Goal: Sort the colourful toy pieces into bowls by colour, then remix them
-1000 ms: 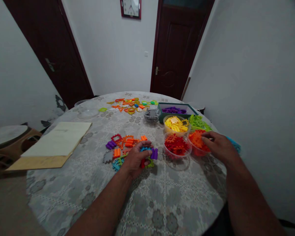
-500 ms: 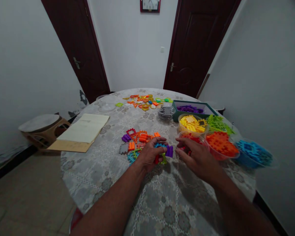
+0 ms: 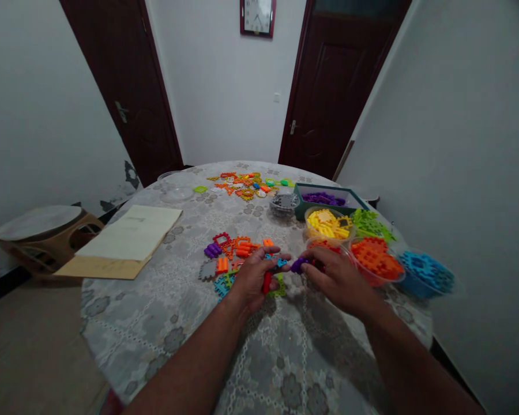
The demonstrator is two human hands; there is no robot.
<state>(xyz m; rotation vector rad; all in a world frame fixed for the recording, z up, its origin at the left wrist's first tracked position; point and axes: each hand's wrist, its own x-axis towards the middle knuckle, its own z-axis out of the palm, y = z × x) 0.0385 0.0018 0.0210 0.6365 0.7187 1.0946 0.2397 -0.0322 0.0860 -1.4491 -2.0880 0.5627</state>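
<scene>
Pale walls point(image 3: 216, 86) and two dark red doors point(image 3: 341, 75) stand behind a round table point(image 3: 185, 346) spread with a grey patterned cloth. Beside it on the left is a wooden stool point(image 3: 47, 219). On the cloth, a pale paper pad point(image 3: 132, 233) lies at the left and a green box point(image 3: 300, 208) of purple parts sits at the far right; a clock point(image 3: 258, 16) hangs above. Bowls of yellow pieces point(image 3: 324, 223), orange pieces point(image 3: 374, 259) and blue pieces point(image 3: 426, 272) cluster near the right hand point(image 3: 339, 276). Both hands work close together over the table: the left hand point(image 3: 253, 279) grips a small blue piece point(image 3: 279, 263), with a red piece point(image 3: 267, 282) against its fingers, and the right pinches a purple piece point(image 3: 300, 265) between thumb and fingers. That purple piece is between the hands; whether it touches the blue one, I cannot tell. Loose mixed pieces point(image 3: 222, 265) lie just beyond the left hand.
</scene>
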